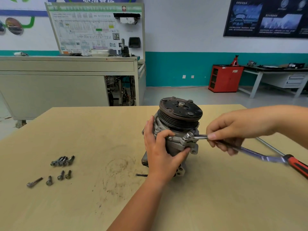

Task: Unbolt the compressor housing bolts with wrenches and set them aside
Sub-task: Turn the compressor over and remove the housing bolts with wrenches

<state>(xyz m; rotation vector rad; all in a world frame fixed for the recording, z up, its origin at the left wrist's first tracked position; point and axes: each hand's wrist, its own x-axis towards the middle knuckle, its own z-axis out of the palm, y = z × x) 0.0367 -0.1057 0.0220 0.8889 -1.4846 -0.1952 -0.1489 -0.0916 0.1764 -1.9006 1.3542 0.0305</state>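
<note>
The cast-metal compressor (180,114) stands upright near the middle of the pale wooden table (83,139), its black ribbed pulley on top. The left hand (160,147) wraps the grey housing, thumb and fingers curled against it. The right hand (233,130) pinches a slim chrome wrench (198,137), whose head sits on a bolt at the housing's right flange; its tail is blurred. Dull steel bolts (62,161) lie well to the left, some bunched, some scattered. A red-handled tool (298,165) lies at the right
</note>
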